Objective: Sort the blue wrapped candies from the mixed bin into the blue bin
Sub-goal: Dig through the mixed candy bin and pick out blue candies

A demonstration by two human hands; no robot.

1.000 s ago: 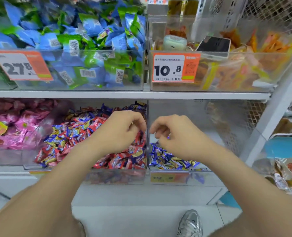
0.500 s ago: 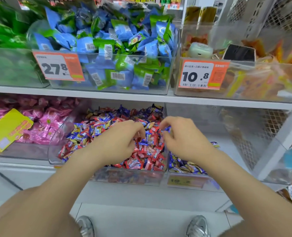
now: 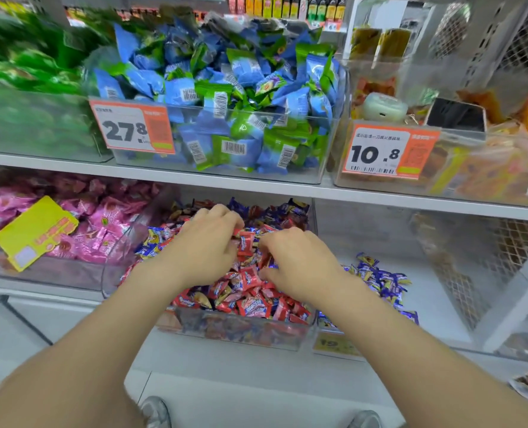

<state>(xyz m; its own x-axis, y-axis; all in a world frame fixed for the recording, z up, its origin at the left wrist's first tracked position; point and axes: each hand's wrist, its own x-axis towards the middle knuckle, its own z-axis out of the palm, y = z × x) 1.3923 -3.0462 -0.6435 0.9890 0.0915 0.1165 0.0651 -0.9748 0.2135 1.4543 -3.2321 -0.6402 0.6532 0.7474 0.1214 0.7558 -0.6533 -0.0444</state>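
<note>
Our right hand (image 3: 299,264) has returned from the blue bin (image 3: 435,310), just right of the mixed bin (image 3: 241,335), to join our left hand (image 3: 207,245) inside it; both hands' fingers curl into the pile, holding we cannot tell what; blue wrapped candies (image 3: 154,239) remain at its left edge, so sorting continues.

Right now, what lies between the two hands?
In the head view, red candies heaped in the mixed bin lie between the left hand and right hand.

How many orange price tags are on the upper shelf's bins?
2. The 27.8 tag is on the bin of blue and green packets; the 10.8 tag is on the bin to its right. More may lie outside the view.
</note>
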